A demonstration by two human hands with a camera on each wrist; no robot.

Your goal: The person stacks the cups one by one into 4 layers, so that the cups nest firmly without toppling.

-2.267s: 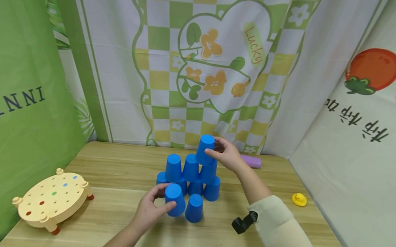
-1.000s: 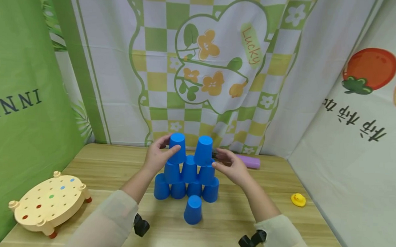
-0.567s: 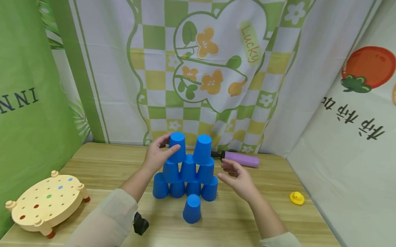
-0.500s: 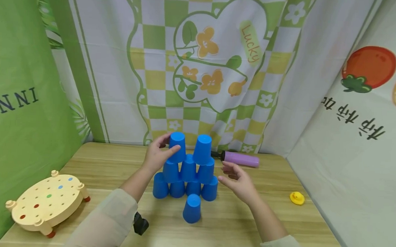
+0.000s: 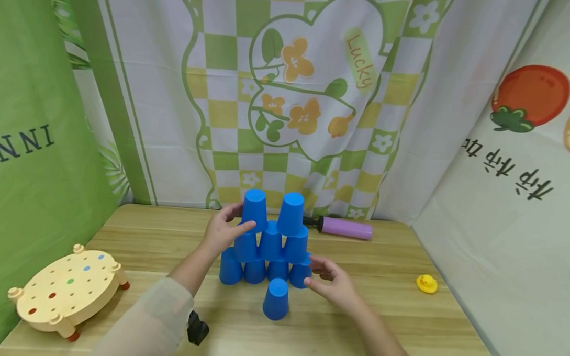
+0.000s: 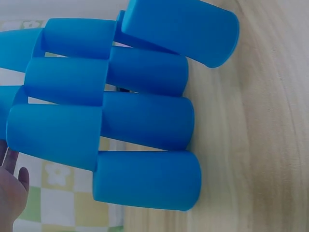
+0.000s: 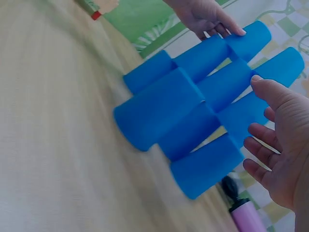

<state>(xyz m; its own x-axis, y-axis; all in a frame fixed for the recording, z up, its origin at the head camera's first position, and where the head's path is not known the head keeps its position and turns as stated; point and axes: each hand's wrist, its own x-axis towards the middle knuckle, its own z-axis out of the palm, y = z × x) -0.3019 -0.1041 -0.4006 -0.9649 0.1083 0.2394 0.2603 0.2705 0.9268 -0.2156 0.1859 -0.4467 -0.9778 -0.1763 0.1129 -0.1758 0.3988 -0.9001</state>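
Blue upside-down cups stand in a stack: several in the bottom row, three in the middle, two on top. My left hand (image 5: 221,231) is at the top left cup (image 5: 254,211), its thumb near the cup's lower edge, fingers loosely bent; in the left wrist view that hand (image 6: 12,191) lies beside the cup. The top right cup (image 5: 291,215) stands untouched. My right hand (image 5: 335,287) is beside the bottom right cup (image 5: 300,274), fingers spread and holding nothing. One single cup (image 5: 276,299) stands on the table before the stack; the right wrist view shows this front cup (image 7: 159,108) too.
A purple hand pump (image 5: 345,228) lies behind the stack on the right. A yellow rubber duck (image 5: 426,283) sits near the table's right edge. A cream round pegged board (image 5: 69,288) with legs stands at left. Printed curtains (image 5: 165,90) hang behind the wooden table (image 5: 355,337).
The left hand brought a cup onto the top row, and its thumb has now slid down it. The right hand left the top right cup and moved down and toward the lower cups.
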